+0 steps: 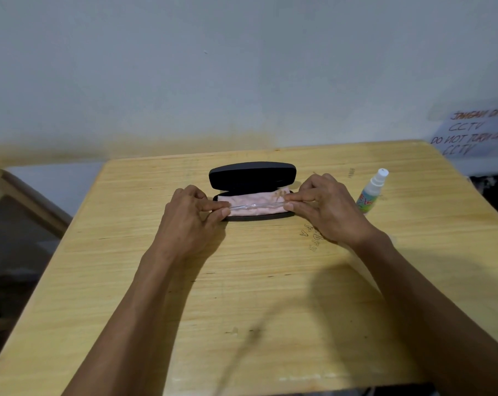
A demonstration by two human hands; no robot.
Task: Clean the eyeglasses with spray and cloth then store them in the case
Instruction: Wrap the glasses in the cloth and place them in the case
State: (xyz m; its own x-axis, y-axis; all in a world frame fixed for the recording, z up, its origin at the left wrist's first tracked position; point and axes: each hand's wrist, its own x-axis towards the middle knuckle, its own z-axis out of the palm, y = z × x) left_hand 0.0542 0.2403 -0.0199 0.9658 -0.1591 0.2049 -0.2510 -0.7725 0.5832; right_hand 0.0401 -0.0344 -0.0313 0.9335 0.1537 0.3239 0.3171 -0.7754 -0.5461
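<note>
A black eyeglass case point(252, 175) lies open on the wooden table point(242, 281), its lid standing up at the back. A pink cloth point(253, 200) lies inside the lower half. Clear-framed eyeglasses point(256, 206) stretch across the front of the case over the cloth. My left hand point(193, 217) pinches the left end of the glasses. My right hand point(325, 207) pinches the right end. A small white spray bottle point(372, 191) with a colourful label stands to the right of the case, apart from my right hand.
The table backs onto a pale wall. A paper sign point(473, 135) with handwriting hangs at the far right. A wooden frame point(19, 201) stands beside the table on the left. The table's right edge runs close to the spray bottle.
</note>
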